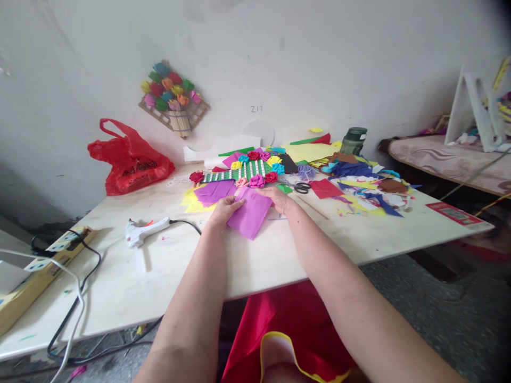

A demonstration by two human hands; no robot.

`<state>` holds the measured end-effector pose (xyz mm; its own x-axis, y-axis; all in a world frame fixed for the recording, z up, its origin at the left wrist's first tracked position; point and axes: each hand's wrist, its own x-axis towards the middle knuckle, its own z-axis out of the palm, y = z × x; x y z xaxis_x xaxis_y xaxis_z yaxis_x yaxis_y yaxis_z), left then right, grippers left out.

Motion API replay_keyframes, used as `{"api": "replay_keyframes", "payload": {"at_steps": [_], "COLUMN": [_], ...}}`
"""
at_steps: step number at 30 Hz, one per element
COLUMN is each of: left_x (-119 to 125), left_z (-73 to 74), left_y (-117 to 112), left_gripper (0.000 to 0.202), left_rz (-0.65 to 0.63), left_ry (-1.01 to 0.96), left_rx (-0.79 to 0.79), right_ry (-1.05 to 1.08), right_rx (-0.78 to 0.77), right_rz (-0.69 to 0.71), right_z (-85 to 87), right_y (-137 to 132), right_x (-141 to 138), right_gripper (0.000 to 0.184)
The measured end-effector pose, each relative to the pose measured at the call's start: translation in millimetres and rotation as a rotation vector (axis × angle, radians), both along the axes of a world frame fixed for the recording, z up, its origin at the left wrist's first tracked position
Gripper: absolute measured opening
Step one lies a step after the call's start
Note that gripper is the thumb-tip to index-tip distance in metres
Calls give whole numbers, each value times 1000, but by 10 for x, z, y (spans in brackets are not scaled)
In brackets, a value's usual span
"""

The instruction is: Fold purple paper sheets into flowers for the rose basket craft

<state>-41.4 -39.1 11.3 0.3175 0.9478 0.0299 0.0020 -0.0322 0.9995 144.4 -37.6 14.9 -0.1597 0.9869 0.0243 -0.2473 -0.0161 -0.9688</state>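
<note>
Between my hands is a square piece of purple paper point(251, 214), held just above the table. My left hand point(227, 208) grips its left edge with the thumb on top. My right hand point(279, 200) is closed on its upper right corner. Just beyond lies a green and white woven piece point(239, 173) edged with paper flowers, among them a magenta flower point(257, 181). More purple sheets point(215, 191) rest on yellow paper point(195, 201) left of my hands. Black-handled scissors point(302, 188) and a thin wooden stick point(313, 207) lie to the right.
A white glue gun point(147, 230) with a black cord lies on the left of the table point(179, 282). Behind it sits a red plastic bag point(133, 159). A power strip point(59, 255) is at the left edge. Paper scraps point(359, 175) and a green bottle point(354, 141) are at the right.
</note>
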Motion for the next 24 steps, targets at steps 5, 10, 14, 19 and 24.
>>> {"api": "replay_keyframes", "payload": {"at_steps": [5, 10, 14, 19, 24], "left_x": [-10, -27, -34, -35, -36], "left_z": [15, 8, -30, -62, -49], "left_y": [-14, -4, 41, 82, 82], "left_gripper": [38, 36, 34, 32, 29], "left_rz": [4, -31, -52, -56, -59], "left_ry": [29, -41, -125, -208, -246], "left_rx": [-9, -65, -106, -129, -141], "right_ry": [-74, -77, -93, -53, -15], "right_rx": [35, 39, 50, 41, 25], "right_rz": [31, 18, -7, -29, -26], "right_z": [-14, -55, -80, -70, -57], "right_y": [-34, -6, 29, 49, 59], "right_x": [-5, 11, 33, 50, 60], "right_gripper": [22, 21, 17, 16, 23]}}
